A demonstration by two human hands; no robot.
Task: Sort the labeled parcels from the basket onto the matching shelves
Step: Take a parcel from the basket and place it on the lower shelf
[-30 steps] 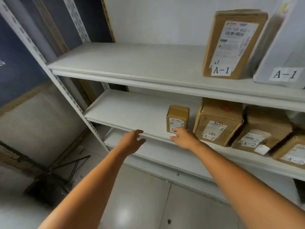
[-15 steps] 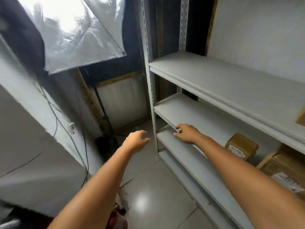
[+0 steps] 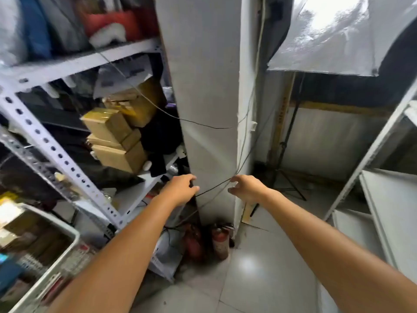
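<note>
Both hands empty: your left hand and right hand hover loosely curled before the pillar. Basket of parcels sits low left, shelf right.

Fire extinguishers beside white pillar

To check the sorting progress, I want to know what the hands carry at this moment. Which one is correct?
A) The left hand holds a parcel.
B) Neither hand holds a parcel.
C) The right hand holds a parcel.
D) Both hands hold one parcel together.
B: the left hand and the right hand both reach forward with loosely curled fingers, and no parcel is in either.
</note>
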